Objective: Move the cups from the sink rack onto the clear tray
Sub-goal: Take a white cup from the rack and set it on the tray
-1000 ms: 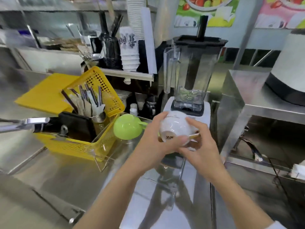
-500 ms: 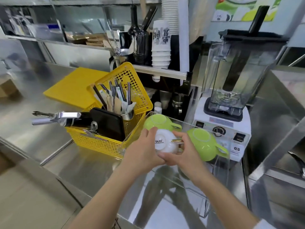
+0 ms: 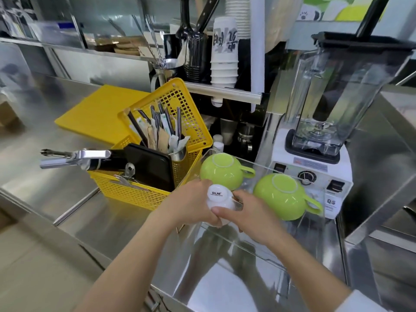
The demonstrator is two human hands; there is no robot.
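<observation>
A small white cup (image 3: 218,196) is held upside down, its base with a printed logo facing up, over the near left part of the clear tray (image 3: 258,255). My left hand (image 3: 191,203) wraps its left side and my right hand (image 3: 245,212) grips its right side and front. Two green cups stand upside down inside the tray: one (image 3: 221,171) at the back left, the other (image 3: 282,195) to the right with its handle pointing right. The white cup's rim is hidden behind my fingers.
A yellow basket (image 3: 144,194) with cutlery, a black tray and a metal tool stands just left of the clear tray. A white blender (image 3: 324,140) is right behind the tray. A yellow board (image 3: 101,111) lies farther back on the steel counter.
Both hands have lowered the white cup from chest height down into the clear tray, next to the two green cups. The view has tilted down and left.
</observation>
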